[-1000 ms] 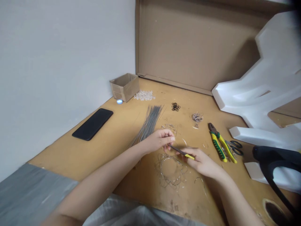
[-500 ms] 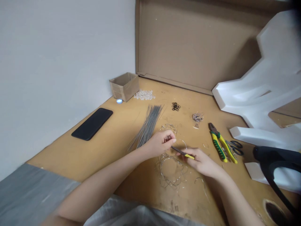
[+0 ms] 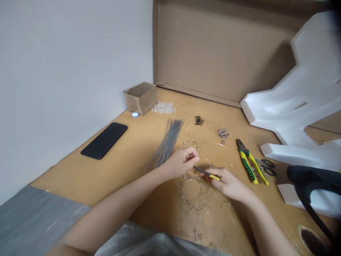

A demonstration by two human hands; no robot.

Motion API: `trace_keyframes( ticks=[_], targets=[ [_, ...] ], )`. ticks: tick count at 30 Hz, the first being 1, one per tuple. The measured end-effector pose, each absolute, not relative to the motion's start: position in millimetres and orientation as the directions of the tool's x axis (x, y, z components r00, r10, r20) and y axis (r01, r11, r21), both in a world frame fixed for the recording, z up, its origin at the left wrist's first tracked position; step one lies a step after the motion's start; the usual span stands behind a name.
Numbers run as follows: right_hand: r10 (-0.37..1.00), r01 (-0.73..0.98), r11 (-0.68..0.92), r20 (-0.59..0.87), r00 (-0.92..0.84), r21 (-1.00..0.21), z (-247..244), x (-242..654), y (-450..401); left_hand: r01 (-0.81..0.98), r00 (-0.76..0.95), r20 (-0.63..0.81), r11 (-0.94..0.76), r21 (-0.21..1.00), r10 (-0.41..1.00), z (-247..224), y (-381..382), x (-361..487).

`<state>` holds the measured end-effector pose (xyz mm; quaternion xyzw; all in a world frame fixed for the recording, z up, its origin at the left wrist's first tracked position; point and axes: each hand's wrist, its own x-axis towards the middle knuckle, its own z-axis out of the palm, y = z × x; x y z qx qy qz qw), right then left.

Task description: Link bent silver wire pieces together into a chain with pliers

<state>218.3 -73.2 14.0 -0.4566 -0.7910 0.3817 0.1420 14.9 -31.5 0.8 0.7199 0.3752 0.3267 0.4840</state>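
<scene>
My left hand (image 3: 185,158) is closed in a pinch over the table; whatever its fingertips hold is too small to make out. In my right hand (image 3: 226,182) is a slim dark-tipped tool with a yellow handle, which looks like needle-nose pliers (image 3: 213,176). Its tip meets the fingertips of my left hand. Just below both hands lies a ring of looped thin wire (image 3: 195,205). A second wire ring (image 3: 195,145) lies partly hidden behind my left hand. Beside my left forearm rests a bundle of straight grey wires (image 3: 170,142).
Green-and-yellow pliers (image 3: 247,160) and small scissors (image 3: 267,167) lie at right, near white foam (image 3: 287,153). Farther back are black rings (image 3: 199,121), a small wire heap (image 3: 223,133), clear beads (image 3: 163,107) and a cardboard box (image 3: 142,101). A black phone (image 3: 104,140) lies at left.
</scene>
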Motion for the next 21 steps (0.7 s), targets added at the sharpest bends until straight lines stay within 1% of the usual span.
trace_keyframes(
  ticks=[11,21],
  targets=[
    [0.848,0.647,0.255,-0.156,-0.507,-0.719,14.2,218.0,-74.7,0.177,0.524,0.071,-0.189,0.966,0.849,-3.4,-31.5,15.6],
    [0.851,0.679,0.234,-0.191,-0.489,-0.695,16.9,217.3,-76.5,0.167,0.534,0.061,-0.176,0.97,0.843,-3.1,-33.1,16.4]
  ],
)
